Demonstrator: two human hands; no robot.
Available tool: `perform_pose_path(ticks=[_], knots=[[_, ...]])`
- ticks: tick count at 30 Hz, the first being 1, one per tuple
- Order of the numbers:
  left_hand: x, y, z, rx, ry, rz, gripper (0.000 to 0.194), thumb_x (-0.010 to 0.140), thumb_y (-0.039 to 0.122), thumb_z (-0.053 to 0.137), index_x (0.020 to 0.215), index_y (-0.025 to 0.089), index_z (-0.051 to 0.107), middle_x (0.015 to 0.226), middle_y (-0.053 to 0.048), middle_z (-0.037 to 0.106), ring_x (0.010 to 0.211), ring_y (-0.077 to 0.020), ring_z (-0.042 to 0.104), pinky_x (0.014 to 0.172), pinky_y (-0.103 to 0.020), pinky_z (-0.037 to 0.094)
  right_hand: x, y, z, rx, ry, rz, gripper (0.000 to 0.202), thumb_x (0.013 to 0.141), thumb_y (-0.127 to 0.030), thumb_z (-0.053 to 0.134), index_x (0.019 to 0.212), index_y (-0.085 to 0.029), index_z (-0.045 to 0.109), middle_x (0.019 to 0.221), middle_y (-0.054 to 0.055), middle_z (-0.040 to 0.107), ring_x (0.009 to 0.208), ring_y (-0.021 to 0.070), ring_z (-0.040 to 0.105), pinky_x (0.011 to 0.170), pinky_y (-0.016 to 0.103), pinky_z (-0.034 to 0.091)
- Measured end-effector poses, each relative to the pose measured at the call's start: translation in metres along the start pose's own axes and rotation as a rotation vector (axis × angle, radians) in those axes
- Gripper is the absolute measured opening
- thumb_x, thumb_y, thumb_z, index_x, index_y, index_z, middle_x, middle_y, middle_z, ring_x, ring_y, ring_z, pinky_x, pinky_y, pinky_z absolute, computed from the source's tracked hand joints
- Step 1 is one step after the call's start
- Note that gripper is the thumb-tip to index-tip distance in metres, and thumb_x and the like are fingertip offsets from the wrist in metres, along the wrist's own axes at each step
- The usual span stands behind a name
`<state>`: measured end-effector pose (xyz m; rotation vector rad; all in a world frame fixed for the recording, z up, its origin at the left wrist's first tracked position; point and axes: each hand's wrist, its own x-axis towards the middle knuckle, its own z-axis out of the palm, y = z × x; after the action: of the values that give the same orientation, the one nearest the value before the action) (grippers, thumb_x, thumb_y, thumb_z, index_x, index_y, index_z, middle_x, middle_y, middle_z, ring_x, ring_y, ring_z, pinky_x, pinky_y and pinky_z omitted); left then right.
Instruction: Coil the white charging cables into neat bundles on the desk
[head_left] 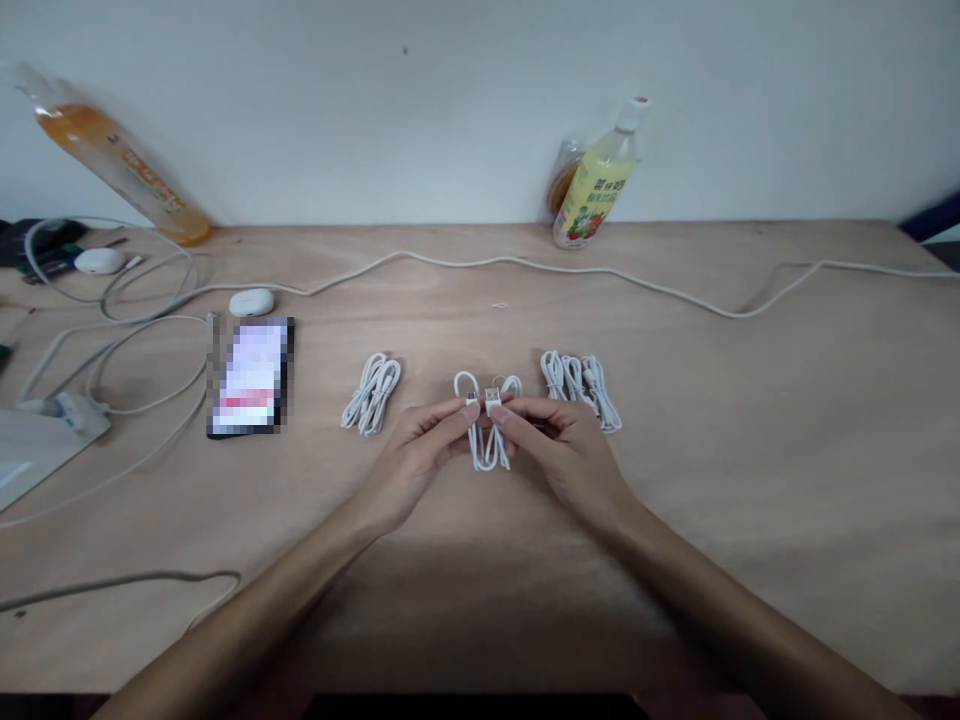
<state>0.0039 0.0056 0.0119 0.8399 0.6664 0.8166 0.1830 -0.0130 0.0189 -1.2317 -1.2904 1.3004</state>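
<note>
Between both hands, above the middle of the desk, is a white USB cable (pixel 489 452) folded in loops. My left hand (pixel 420 445) pinches one plug end of it between thumb and fingers. With a like pinch, my right hand (pixel 566 440) grips the wider USB-A plug (pixel 493 396), its metal mouth pointing away from me. The two plugs stand side by side, a small gap apart. A tied bundle of white cable (pixel 371 393) lies left of my left hand. Several more white cable bundles (pixel 574 375) lie just beyond my right hand, which partly hides them.
A phone (pixel 251 378) with a blurred screen and a white earbud case (pixel 252 302) lie to the left, near tangled white cords (pixel 112 330). One long cord (pixel 510 261) crosses the back. An orange drink bottle (pixel 124 170) and a yellow drink bottle (pixel 598 185) lean against the wall.
</note>
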Motion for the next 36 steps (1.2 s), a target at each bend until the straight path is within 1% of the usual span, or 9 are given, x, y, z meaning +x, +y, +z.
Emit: perform_pose_path(ticks=[4,11,18,24,31,36], knots=[[0.0000,0.0000,-0.0003,-0.005,-0.003,0.003,0.026,0.104,0.036,0.072,0.108,0.017,0.089,0.112,-0.013,0.084,0.107,-0.0286,0.077,0.103,-0.047,0.057,-0.0004,0.0004,0.0002,-0.007,-0.002,0.003,0.037,0.096,-0.042,0.069,0.064,-0.024,0.071,0.064,-0.001,0.064,0.063,0.0148,0.054,0.063,0.031,0.045],[-0.0001,-0.0004,-0.0001,-0.004,0.006,-0.003,0.027,0.101,0.039,0.076,0.106,0.016,0.089,0.110,-0.014,0.084,0.106,-0.0298,0.077,0.101,-0.047,0.058,0.0002,0.0030,0.0007,0.017,0.010,-0.011,0.035,0.095,-0.040,0.070,0.065,-0.023,0.072,0.064,-0.001,0.066,0.063,0.0144,0.055,0.063,0.030,0.045],[0.0009,0.0006,0.0006,0.001,0.006,0.003,0.029,0.101,0.040,0.075,0.107,0.016,0.088,0.114,-0.014,0.083,0.110,-0.0307,0.076,0.103,-0.047,0.057,-0.0003,0.0021,-0.0003,-0.012,0.016,-0.006,0.035,0.094,-0.042,0.071,0.065,-0.023,0.072,0.064,-0.001,0.065,0.063,0.0143,0.056,0.064,0.029,0.045],[0.0004,0.0010,0.0005,-0.002,-0.005,0.003,0.028,0.100,0.042,0.077,0.105,0.017,0.089,0.114,-0.014,0.084,0.110,-0.0301,0.076,0.105,-0.047,0.056,-0.0002,0.0017,-0.0004,-0.009,0.012,-0.014,0.034,0.094,-0.040,0.070,0.065,-0.023,0.072,0.065,-0.001,0.066,0.064,0.0144,0.057,0.065,0.030,0.047],[-0.0003,0.0004,0.0008,0.005,-0.014,0.011,0.028,0.102,0.041,0.074,0.109,0.017,0.089,0.115,-0.014,0.084,0.111,-0.0308,0.076,0.105,-0.048,0.056,-0.0001,0.0011,-0.0001,0.000,0.007,-0.010,0.030,0.094,-0.039,0.071,0.068,-0.023,0.075,0.064,-0.001,0.067,0.062,0.0139,0.056,0.063,0.029,0.047],[-0.0003,0.0008,0.0003,0.010,-0.009,0.006,0.029,0.103,0.041,0.074,0.111,0.018,0.089,0.115,-0.014,0.084,0.112,-0.0310,0.076,0.105,-0.049,0.056,-0.0004,0.0013,0.0002,0.015,0.011,-0.005,0.031,0.093,-0.040,0.072,0.067,-0.023,0.075,0.066,0.000,0.069,0.065,0.0148,0.059,0.065,0.030,0.048]])
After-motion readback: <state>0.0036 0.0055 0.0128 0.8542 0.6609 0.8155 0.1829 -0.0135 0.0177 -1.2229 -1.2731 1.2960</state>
